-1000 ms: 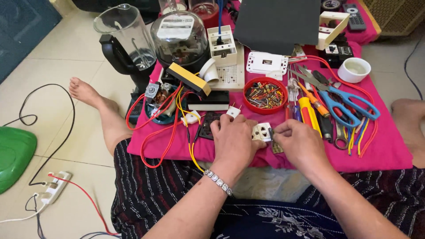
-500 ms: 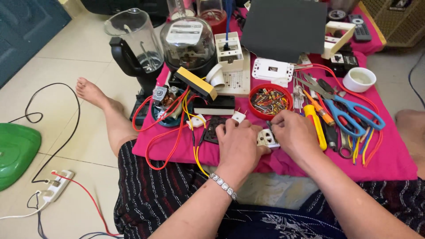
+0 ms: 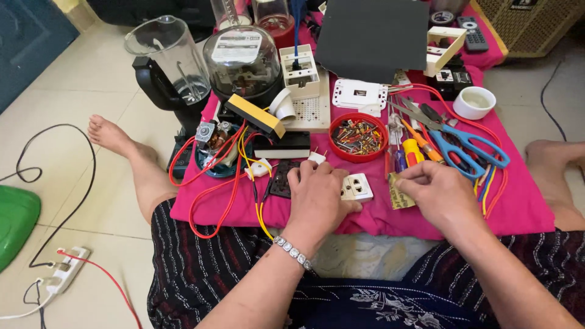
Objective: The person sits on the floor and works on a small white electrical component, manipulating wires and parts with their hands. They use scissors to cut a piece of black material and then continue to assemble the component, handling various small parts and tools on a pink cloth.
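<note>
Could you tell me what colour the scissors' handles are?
Blue, seen in the head view: scissors.

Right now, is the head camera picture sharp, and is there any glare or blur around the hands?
Head view: even daylight, soft shadows; left hand and right hand are sharp beside the white socket. Glare shows on the glass meter dome and blender jar. Wide-lens bending at the edges.

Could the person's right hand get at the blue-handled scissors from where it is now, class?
Probably yes. The right hand rests on the pink cloth just in front of the blue-handled scissors, which lie on top of the other tools and wires. Nothing stands between them, though the fingers pinch a small brownish piece.
</note>
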